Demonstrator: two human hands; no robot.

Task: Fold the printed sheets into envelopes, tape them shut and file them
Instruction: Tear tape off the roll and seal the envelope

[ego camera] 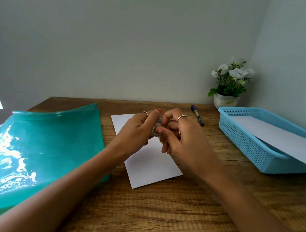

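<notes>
Together, both hands (left hand [138, 125], right hand [182, 136]) gripping tape roll [156, 128]

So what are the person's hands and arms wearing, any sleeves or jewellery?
No sleeves show: both forearms are bare. The left hand has a thin silver ring and an orange-painted thumbnail. The right hand has a chunkier silver ring, and possibly a second one lower down. No watch or bracelet shows.

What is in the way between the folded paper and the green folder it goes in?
Nothing visible blocks it. The folded paper lies right beside the green folder, with only bare table between them. Both hands hover above the paper, holding a small tape roll.
</notes>
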